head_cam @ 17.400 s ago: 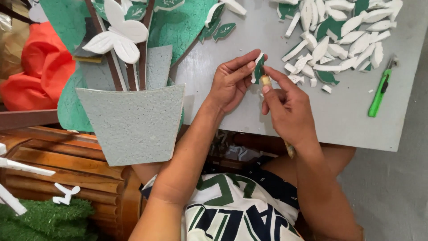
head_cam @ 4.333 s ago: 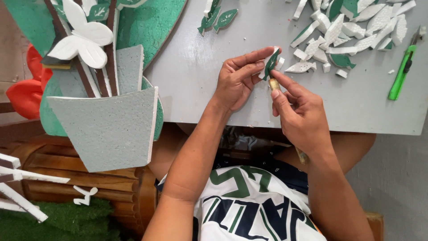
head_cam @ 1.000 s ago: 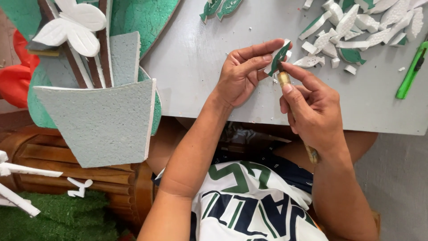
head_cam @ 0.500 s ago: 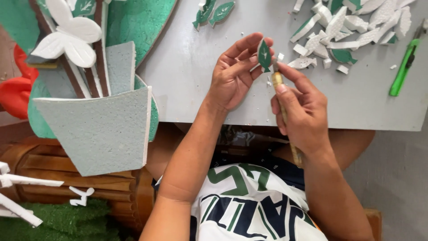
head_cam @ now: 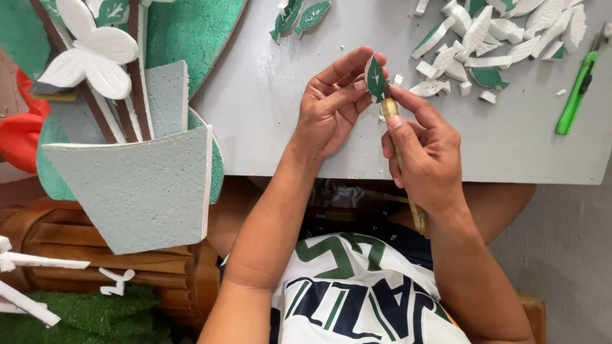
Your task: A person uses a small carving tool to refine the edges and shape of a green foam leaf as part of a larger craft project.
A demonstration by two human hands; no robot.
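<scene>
My left hand pinches a small green foam leaf with white edges between thumb and fingertips, above the grey table. My right hand grips a thin brush with a wooden handle; its metal collar and tip touch the lower edge of the leaf. The handle runs back down past my wrist. Both hands hover over the table's near edge.
A heap of white and green foam offcuts lies at the back right, with a green utility knife beside it. Two finished green leaves lie at the back. A large foam flowerpot model with white flowers leans at the left.
The leaf and both hands have stayed close together; the leaf has been turned slightly in my left fingers while the brush tip works along its edge. The view has shifted a little.
</scene>
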